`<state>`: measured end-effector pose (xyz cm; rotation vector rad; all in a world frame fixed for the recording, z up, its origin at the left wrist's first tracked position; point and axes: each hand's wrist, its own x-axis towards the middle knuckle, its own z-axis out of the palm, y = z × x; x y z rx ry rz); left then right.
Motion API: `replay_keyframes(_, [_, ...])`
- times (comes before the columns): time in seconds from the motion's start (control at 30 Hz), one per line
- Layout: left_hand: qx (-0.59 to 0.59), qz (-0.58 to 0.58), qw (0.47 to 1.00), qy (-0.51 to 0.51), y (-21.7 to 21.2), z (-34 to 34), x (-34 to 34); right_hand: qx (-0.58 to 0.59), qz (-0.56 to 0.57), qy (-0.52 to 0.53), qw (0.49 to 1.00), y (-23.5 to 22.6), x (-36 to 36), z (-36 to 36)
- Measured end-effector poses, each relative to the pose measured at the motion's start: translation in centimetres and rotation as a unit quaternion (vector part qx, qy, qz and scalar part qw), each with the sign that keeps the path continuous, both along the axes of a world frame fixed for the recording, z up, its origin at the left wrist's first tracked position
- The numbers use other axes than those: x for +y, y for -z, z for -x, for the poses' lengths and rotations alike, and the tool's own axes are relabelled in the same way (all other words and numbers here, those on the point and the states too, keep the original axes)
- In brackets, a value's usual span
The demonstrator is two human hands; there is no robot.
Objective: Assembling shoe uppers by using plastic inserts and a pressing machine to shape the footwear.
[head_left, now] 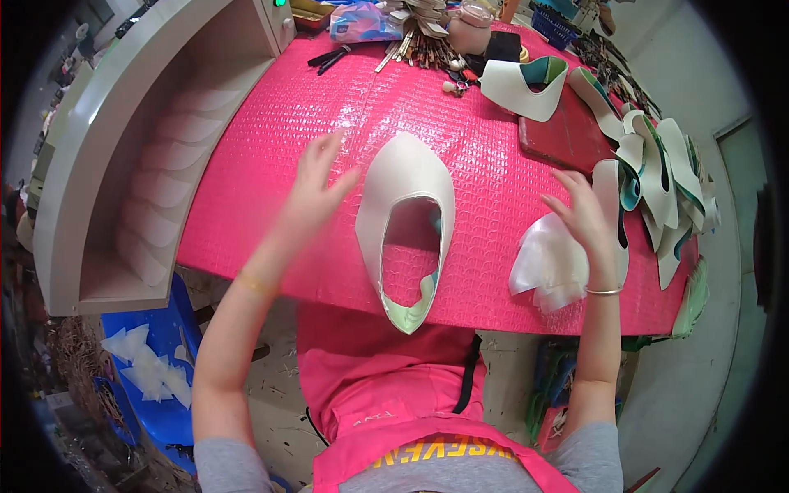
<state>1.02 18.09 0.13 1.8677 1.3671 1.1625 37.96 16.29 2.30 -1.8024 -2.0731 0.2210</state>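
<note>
A white shoe upper (pixel 404 168) with a pale green lining at its heel lies in front of me on the pink-covered table, toe pointing away. To its left my left hand (pixel 319 182) hovers with fingers apart, slightly blurred and holding nothing. My right hand (pixel 585 212) is raised with fingers spread, above a stack of thin translucent white pieces (pixel 549 259). Beside that hand, partly hidden by it, another white upper (pixel 608 193) rests at the right. Neither hand touches the middle upper.
At left stands a grey machine (pixel 90 156) with curved white pieces in its opening. More white uppers (pixel 657 177) pile at the right, beside a dark red block (pixel 565 131). Wooden sticks (pixel 427 49) and a jar (pixel 469 31) stand at the back. A blue stool (pixel 177 345) holds translucent scraps.
</note>
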Motion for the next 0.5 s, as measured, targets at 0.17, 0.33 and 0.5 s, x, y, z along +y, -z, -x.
replay_keyframes(0.17, [-0.045, 0.247, 0.956, 0.152, 2.6, -2.5, 2.4, 0.24, 0.22, -0.175, 0.929, 2.4, 2.8, 10.8])
replay_keyframes(0.33, [-0.185, 0.243, 0.909, 0.283, -3.3, -1.3, -2.4, 0.58, 0.354, -0.237, 0.695, 1.2, -2.8, 9.0])
replay_keyframes(0.5, [-0.09, 0.311, 0.912, 0.251, -0.2, -3.2, 1.8, 0.224, 0.084, -0.036, 0.97, -2.1, -4.8, 4.5])
